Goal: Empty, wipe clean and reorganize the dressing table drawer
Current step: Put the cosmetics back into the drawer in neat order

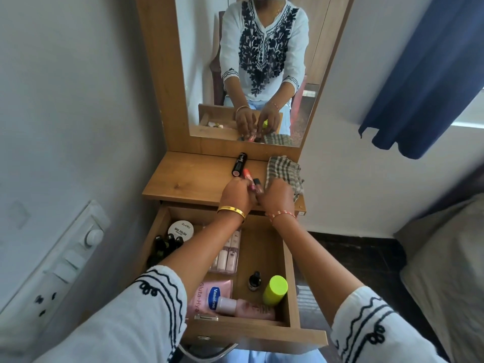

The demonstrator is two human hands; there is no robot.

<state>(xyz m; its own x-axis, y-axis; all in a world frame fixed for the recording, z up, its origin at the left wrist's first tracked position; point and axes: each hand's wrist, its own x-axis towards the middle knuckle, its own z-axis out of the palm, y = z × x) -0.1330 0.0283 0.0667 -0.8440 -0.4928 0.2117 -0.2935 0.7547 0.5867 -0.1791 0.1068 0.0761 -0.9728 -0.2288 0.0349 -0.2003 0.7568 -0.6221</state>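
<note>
I judge I am still emptying: the drawer (288, 273) stands pulled out below the table (188, 176) and holds plenty yet. Largest in it are the pink Vaseline bottle (230, 302) lying along the front wall and the box of pale tubes (226, 254) under my left forearm, then the green-capped bottle (275, 290), the nail polish tub (180, 227) and the small dark dropper (254, 281).

Both hands are up on the table top, well apart from the drawer's contents. My left hand (235, 196) has its grip curled round a few small lipsticks (251, 183); I should set them flat beside the black lipstick (239, 165) so none rolls. My right hand (277, 199) sits at the checked cloth (284, 174), fingers bent toward the lipsticks; whether it grips anything I cannot tell.
</note>
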